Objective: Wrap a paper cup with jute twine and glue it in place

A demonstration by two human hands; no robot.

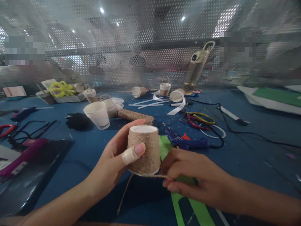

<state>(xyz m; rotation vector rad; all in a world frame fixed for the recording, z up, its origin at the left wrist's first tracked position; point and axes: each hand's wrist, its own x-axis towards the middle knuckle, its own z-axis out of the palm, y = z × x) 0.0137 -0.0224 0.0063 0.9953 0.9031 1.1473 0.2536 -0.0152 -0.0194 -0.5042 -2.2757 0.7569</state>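
A paper cup wrapped in brown twine is upside down, its white base facing up. My left hand grips it from the left, with a bandaged thumb across its front. My right hand, at the cup's lower right, pinches a strand of twine that runs along the rim. A loose twine end hangs down below the cup on the left. Behind the cup lies a spool of twine. A blue glue gun rests beyond my right hand, and cut green paper lies under that hand.
A plain paper cup stands left of the spool. Small handled baskets, white strips, a water bottle, red-and-yellow-handled tools and a black cable sit farther back. At left are a purple glue gun and a dark glossy sheet.
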